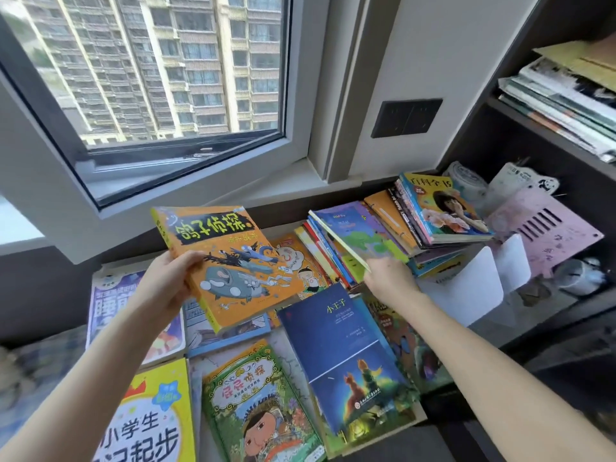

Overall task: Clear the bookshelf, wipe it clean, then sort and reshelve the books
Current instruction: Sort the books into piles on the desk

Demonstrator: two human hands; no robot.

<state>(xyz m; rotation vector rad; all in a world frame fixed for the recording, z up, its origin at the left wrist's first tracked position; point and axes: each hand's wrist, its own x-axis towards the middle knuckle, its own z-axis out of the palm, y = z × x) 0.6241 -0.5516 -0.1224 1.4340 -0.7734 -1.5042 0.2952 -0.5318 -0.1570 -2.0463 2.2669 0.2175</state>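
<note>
My left hand (170,285) grips an orange paperback with a cartoon pigeon cover (230,261), held tilted above the spread of books. My right hand (390,278) holds the lower edge of a thin blue-and-green picture book (353,238), lifting it off a slanting row of thin books (326,258). A dark blue book with a fox on it (343,355) lies flat below my right hand. A green cartoon book (256,405) and a yellow workbook (153,418) lie nearest to me. A further stack topped by a book with a child's photo (446,208) sits at the back right.
The dark bookshelf (500,135) stands at right, its upper shelf stacked with magazines (560,108). White bookends (480,281) and a pink slotted panel (546,228) lie in its lower bay. A window (150,78) fills the left, with a dark wall socket (406,118) beside it.
</note>
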